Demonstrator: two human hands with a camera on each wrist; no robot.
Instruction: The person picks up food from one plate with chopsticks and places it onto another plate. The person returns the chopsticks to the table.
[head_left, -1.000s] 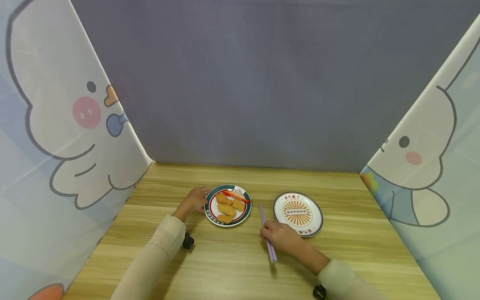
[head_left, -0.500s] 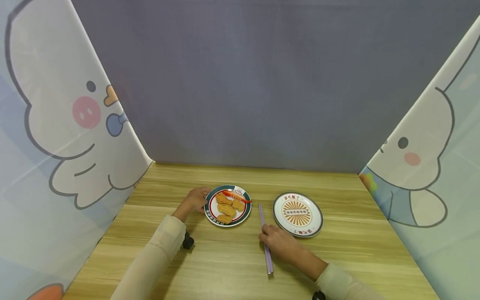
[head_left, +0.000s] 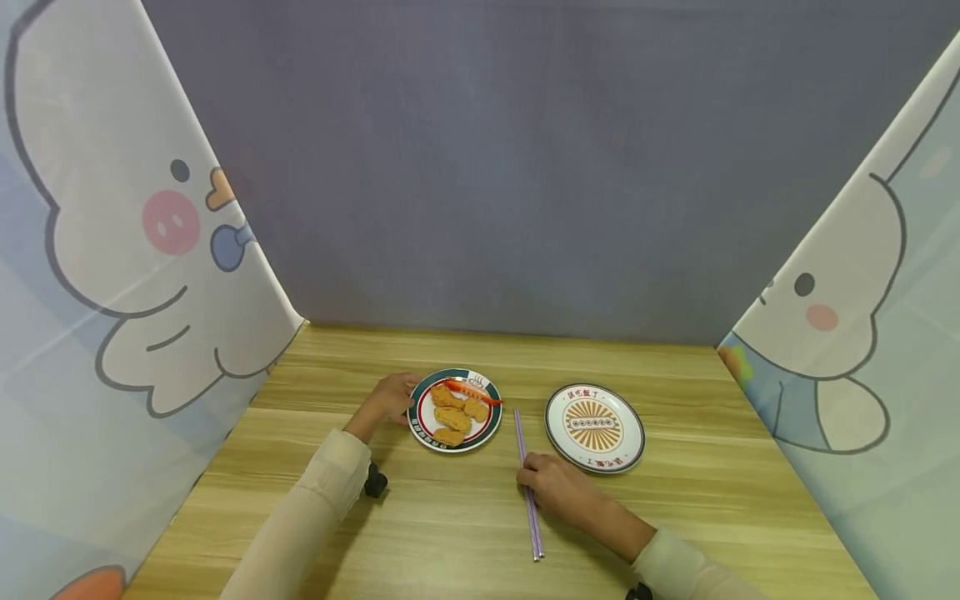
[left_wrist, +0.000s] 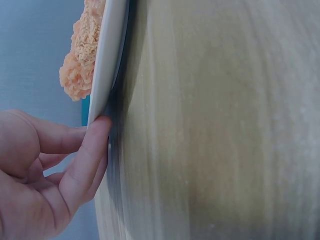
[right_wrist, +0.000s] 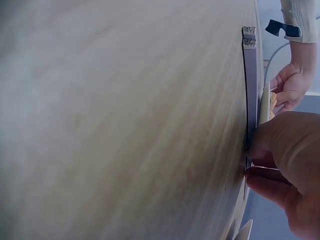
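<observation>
My left hand pinches the left rim of a green-edged plate; in the left wrist view, the thumb and fingers take the rim from both sides. On that plate lie several pieces of fried chicken and a long red-orange piece like a prawn. Lilac chopsticks lie side by side on the table, pointing away from me. Around their middle, my right hand holds them between thumb and fingers. The right wrist view shows the patterned ends of the chopsticks down at the wood.
Right of the chopsticks is a white plate with an orange sunburst print, bare of food. The wooden table ends at a grey back panel. Cartoon-printed panels stand at both sides.
The chopsticks have come down from a slant to lie flat, their near ends swinging toward me and slightly left. My right hand has shifted slightly nearer. The left hand keeps its place on the rim.
</observation>
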